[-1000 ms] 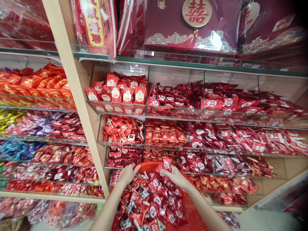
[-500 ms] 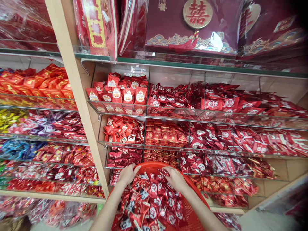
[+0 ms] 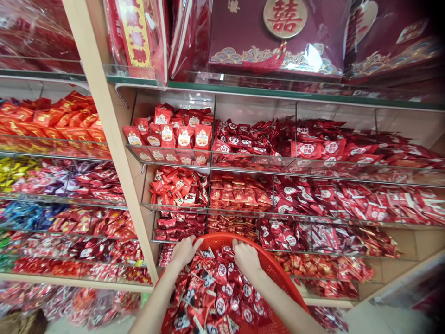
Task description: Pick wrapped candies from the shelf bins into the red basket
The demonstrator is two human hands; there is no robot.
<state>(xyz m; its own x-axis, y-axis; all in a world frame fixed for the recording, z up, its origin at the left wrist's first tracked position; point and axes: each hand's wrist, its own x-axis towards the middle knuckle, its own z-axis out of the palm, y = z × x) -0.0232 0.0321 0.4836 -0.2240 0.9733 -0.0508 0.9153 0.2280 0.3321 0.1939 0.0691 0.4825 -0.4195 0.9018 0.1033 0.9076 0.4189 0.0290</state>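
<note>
Shifted left since the earlier frame, the right hand (image 3: pixel 246 259) sat half-curled in the red packets (image 3: pixel 222 292), at the far rim of the orange basket (image 3: pixel 222 240); the left hand (image 3: pixel 185 252) curved nearby. Neither grip could be told. Glass shelves (image 3: pixel 250 163) stood beyond.

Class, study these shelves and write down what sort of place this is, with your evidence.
Probably a wedding-sweets shop: clear shelf bins packed with red-wrapped sweets, maroon gift boxes bearing a gold double-happiness emblem, and an orange plastic basket of packets under the left hand and right hand.
</note>
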